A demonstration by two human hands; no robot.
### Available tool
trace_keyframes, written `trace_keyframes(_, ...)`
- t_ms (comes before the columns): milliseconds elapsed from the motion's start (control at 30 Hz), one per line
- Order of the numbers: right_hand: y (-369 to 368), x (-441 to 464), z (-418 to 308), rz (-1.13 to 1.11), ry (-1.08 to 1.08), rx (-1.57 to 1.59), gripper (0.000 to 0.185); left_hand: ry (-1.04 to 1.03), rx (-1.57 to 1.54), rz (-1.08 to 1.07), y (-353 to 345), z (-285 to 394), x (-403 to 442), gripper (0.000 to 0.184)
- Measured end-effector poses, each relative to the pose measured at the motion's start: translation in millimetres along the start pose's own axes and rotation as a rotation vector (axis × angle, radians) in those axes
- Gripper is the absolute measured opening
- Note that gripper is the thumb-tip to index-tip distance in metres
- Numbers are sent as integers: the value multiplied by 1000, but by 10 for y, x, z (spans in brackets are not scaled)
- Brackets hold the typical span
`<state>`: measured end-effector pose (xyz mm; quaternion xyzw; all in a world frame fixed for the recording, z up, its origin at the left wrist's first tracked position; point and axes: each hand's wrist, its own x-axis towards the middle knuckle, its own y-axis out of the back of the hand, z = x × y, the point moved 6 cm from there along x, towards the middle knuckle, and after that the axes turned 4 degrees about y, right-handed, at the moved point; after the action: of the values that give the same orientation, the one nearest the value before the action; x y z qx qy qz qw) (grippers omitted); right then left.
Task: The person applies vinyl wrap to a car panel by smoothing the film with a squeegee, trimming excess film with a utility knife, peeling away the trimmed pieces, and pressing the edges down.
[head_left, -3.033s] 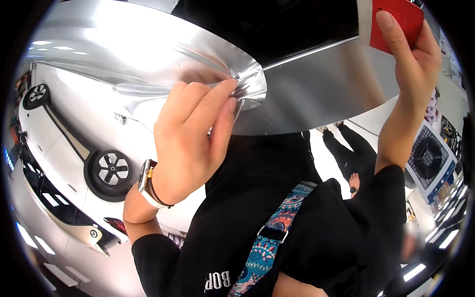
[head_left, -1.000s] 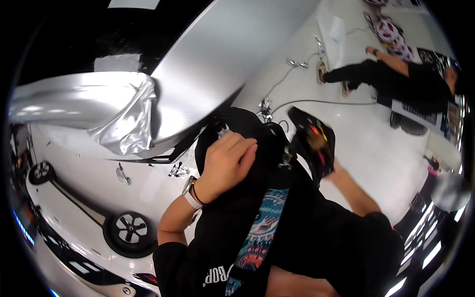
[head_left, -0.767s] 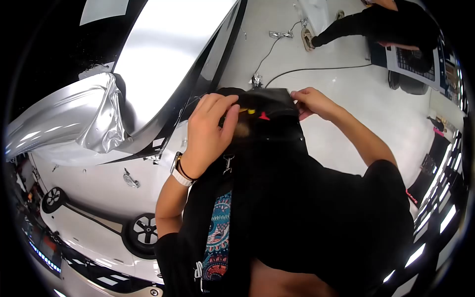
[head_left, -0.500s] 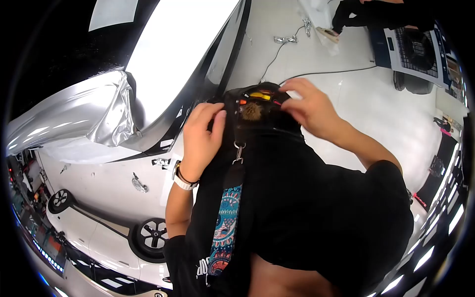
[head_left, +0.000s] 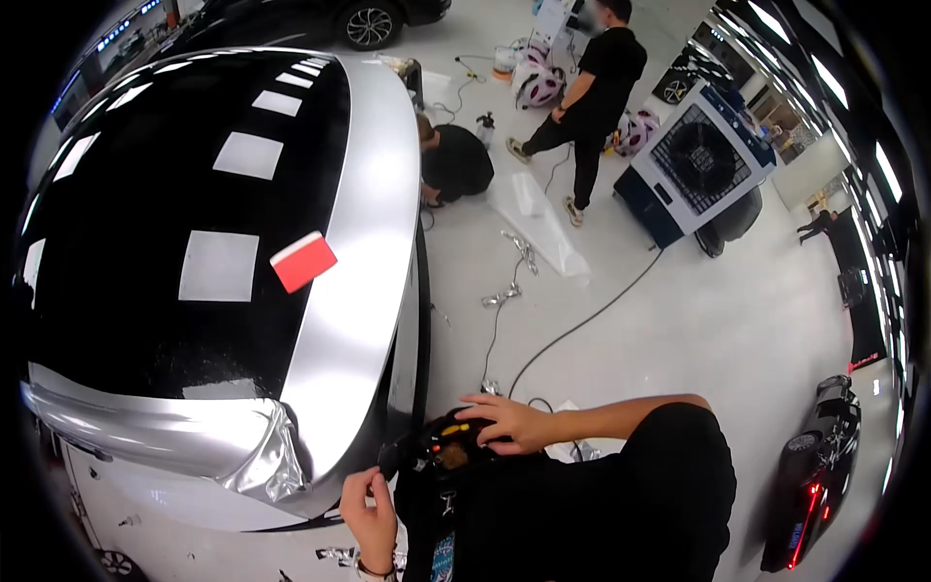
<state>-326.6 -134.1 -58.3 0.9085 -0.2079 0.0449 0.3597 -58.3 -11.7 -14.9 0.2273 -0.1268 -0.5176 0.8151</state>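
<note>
A black waist pouch (head_left: 427,468) hangs at my front. Yellow and orange tools (head_left: 454,429) and a round brown bristle brush (head_left: 452,456) show in its opening. My right hand (head_left: 519,425) is over the pouch's right side, fingers apart and reaching toward the opening; I see nothing held in them. Beside the pouch's left edge is my left hand (head_left: 370,514), its fingers curled and thumb pressed in. What it pinches, if anything, cannot be made out. A patterned strap (head_left: 443,558) runs down from the pouch.
To my left is a car with a black glass roof (head_left: 145,320) and silver film (head_left: 373,194). A red, white-edged squeegee (head_left: 304,264) lies there. Ahead, one person (head_left: 611,58) stands and another (head_left: 458,163) crouches. A large fan cooler (head_left: 693,160) trails a cable (head_left: 582,335).
The view has tilted up, bringing the car roof, red squeegee and two people into sight. My right hand has moved across the pouch opening; my left fingers have curled in.
</note>
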Motion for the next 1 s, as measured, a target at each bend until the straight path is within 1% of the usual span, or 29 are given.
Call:
trace_keyframes(33, 51, 10, -14, 47, -35, 43, 14, -62, 7, 39, 86, 21, 0, 7)
trace_keyframes(67, 86, 24, -33, 87, -72, 95, 12, -78, -17, 67, 205, 27, -17, 7)
trace_keyframes(100, 166, 71, -90, 107, -144, 124, 10, -68, 7, 87, 329, 41, -29, 8)
trace_keyframes(133, 247, 92, -72, 159, -229, 251, 10, -36, 41, 119, 459, 4, -81, 8)
trace_keyframes(167, 283, 139, -52, 181, -313, 402, 11, -45, 59, 184, 604, -11, -117, 8)
trace_keyframes(200, 455, 298, -181, 245, -361, 429, 8, -14, 59, 245, 763, -38, -156, 7)
trace_keyframes(233, 547, 336, -151, 319, -352, 397, 6, -71, 118, 361, 952, -31, -183, 8)
trace_keyframes(267, 656, 387, -151, 468, -438, 585, 7, 60, 94, 364, 1134, -9, -175, 9)
trace_keyframes(300, 820, 482, -152, 577, -436, 578, 6, 44, 155, 474, 1314, -52, -174, 10)
trace_keyframes(333, 948, 614, -168, 597, -358, 592, 5, 90, 136, 574, 1499, -158, -219, 9)
trace_keyframes(400, 1193, 782, -146, 699, -296, 732, 13, 172, 143, 757, 1744, -436, -293, 9)
trace_keyframes(433, 1226, 846, -104, 699, -307, 786, 15, 215, 141, 816, 1849, -616, -303, 12)
trace_keyframes(467, 1343, 892, -70, 685, -315, 903, 20, 248, 150, 822, 1872, -564, -282, 12)
trace_keyframes(500, 1247, 1022, -87, 668, -353, 988, 23, 310, 58, 862, 1955, -721, -267, 16)
trace_keyframes(533, 1223, 1129, -84, 657, -390, 1070, 30, 369, -35, 898, 1968, -814, -218, 19)
trace_keyframes(567, 1193, 1277, -171, 646, -408, 1056, 30, 389, -48, 895, 1973, -872, -173, 19)
trace_keyframes(633, 928, 1667, -273, 532, -510, 1348, 54, 448, -204, 850, 1925, -1112, 4, 24)
trace_keyframes(667, 817, 1790, -236, 422, -516, 1436, 71, 473, -219, 851, 1939, -1202, 90, 24)
trace_keyframes(733, 657, 2093, -343, 264, -570, 1387, 66, 516, -474, 738, 1871, -1253, 298, 27)
trace_keyframes(767, 575, 2275, -420, 266, -582, 1336, 54, 500, -569, 732, 1866, -1238, 402, 28)
trace_keyframes(800, 525, 2421, -444, 250, -600, 1327, 54, 518, -581, 740, 1879, -1230, 472, 28)
trace_keyframes(867, 436, 2732, -564, 109, -520, 1163, 41, 601, -761, 711, 1833, -1292, 572, 25)
trace_keyframes(900, 382, 2896, -639, 105, -535, 1106, 36, 604, -809, 705, 1807, -1327, 607, 21)
trace_keyframes(933, 321, 3000, -646, 89, -549, 1093, 36, 618, -827, 712, 1799, -1390, 624, 21)
trace_keyframes(1000, 250, 3191, -696, 28, -472, 923, 38, 647, -836, 691, 1764, -1474, 630, 20)
